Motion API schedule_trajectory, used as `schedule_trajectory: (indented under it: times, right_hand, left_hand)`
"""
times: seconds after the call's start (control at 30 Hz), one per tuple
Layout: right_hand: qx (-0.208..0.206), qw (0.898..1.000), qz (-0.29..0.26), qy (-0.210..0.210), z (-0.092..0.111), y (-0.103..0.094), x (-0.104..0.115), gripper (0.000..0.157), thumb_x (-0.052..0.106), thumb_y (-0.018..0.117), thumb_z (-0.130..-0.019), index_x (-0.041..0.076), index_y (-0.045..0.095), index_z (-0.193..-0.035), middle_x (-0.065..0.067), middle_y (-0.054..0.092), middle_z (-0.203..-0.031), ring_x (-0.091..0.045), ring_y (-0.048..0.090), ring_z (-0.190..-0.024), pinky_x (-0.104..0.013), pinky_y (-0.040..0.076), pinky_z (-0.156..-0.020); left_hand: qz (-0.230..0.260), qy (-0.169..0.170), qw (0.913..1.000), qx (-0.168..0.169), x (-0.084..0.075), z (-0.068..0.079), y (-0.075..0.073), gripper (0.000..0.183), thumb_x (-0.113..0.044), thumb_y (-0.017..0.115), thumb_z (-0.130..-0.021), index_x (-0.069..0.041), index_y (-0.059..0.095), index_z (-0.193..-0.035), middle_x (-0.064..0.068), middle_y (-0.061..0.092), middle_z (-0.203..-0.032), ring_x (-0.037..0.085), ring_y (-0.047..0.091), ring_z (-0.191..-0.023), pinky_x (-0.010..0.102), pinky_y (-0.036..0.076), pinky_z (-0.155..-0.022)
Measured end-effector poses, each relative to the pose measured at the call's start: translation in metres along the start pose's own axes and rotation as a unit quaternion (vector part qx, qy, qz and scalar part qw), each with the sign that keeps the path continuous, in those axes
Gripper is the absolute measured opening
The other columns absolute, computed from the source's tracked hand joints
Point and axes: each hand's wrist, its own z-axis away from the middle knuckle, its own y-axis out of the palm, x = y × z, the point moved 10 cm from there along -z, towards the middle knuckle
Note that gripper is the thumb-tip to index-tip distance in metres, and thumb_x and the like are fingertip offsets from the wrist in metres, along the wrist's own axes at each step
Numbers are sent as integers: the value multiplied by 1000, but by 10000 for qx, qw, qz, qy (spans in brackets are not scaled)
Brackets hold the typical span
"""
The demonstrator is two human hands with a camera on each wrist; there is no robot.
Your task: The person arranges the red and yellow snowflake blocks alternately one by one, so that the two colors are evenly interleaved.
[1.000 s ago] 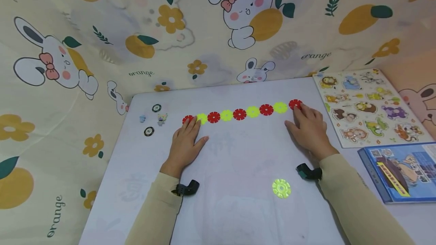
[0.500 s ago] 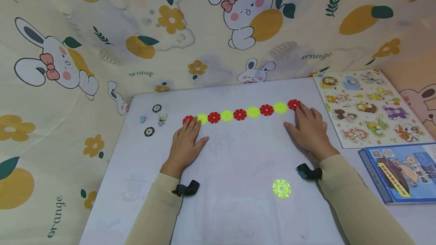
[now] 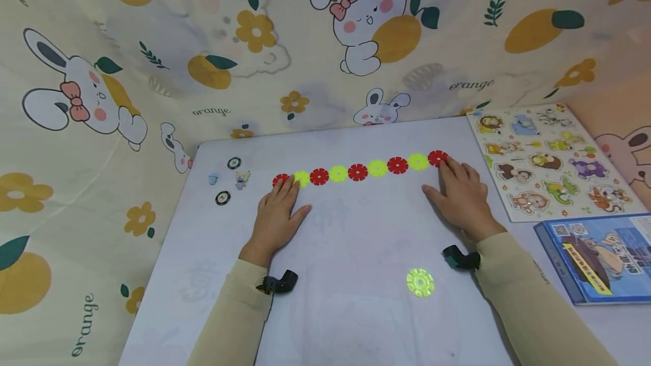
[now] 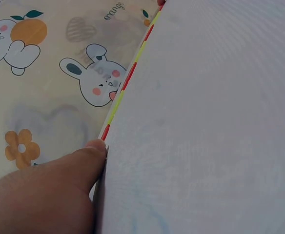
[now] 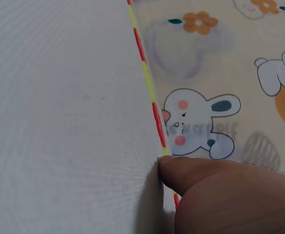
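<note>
A row of flower-shaped plastic discs, alternately red and yellow-green, stretches across the white table. At its left end, the fingertips of my left hand (image 3: 276, 214) rest on a red disc (image 3: 278, 177), partly covering it. My right hand (image 3: 464, 195) touches the red disc (image 3: 435, 157) at the right end with extended fingers. That disc lies against or very near the adjoining yellow-green disc (image 3: 418, 161). Nearer to me lies a single yellow-green disc (image 3: 420, 283), apart from the row. Both wrist views show a thumb close up and the row edge-on as a thin coloured line.
At the far left lie two black-and-white rings (image 3: 234, 163) and two small figures (image 3: 242, 179). On the right are a board with animal pictures (image 3: 551, 160) and a blue box (image 3: 605, 258). A cloth printed with rabbits (image 3: 285, 27) rises behind the table.
My right hand has slid the end red disc slightly left and nearer me, narrowing its gap to the yellow-green disc. My left hand has stayed in place.
</note>
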Motion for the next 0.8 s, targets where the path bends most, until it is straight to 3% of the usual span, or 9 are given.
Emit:
schedule_trajectory:
  times: [0.33, 0.5, 0.63, 0.73, 0.8]
  right_hand:
    - [-50, 10000, -24, -31, 2, -1, 1, 88, 54, 59, -88, 4, 23, -151, -19, 12, -155, -44, 3, -139, -68, 15, -95]
    - [-244, 9968, -762, -74, 7, -8, 3, 81, 53, 57, -90, 13, 25, -152, -13, 13, -157, -41, 7, -139, -68, 18, -97]
    - [-195, 9767, -2137, -73, 21, -15, 7, 71, 52, 55, -92, 21, 29, -151, -6, 23, -153, -33, 23, -137, -62, 33, -98]
    - [169, 9511, -3078, -210, 38, -13, 18, 61, 47, 53, -95, 28, 32, -149, 0, 34, -148, -26, 39, -128, -50, 46, -91]
    - [529, 9320, -3543, -557, 52, -12, 32, 53, 35, 51, -99, 28, 33, -148, -3, 40, -144, -26, 47, -121, -43, 50, -85]
  left_hand:
    - [-75, -19, 10000, 46, 0, 0, 2, 76, -63, 42, -92, -17, 29, -152, 1, 18, -158, 25, 10, -144, 50, 14, -110]
    - [-48, -7, 10000, 20, -1, 0, 0, 76, -62, 44, -92, -17, 30, -152, 2, 19, -158, 26, 11, -143, 51, 16, -109]
    - [-49, 30, 10000, -15, -1, 0, 0, 75, -61, 43, -92, -17, 30, -151, 2, 19, -158, 26, 11, -143, 51, 16, -109]
    - [-8, 42, 10000, -23, -1, 1, -1, 75, -61, 44, -92, -16, 31, -151, 2, 20, -158, 26, 11, -143, 51, 15, -110]
    - [-2, 35, 10000, -24, -1, 1, -1, 75, -61, 44, -92, -16, 31, -151, 2, 19, -158, 26, 11, -143, 51, 15, -110]
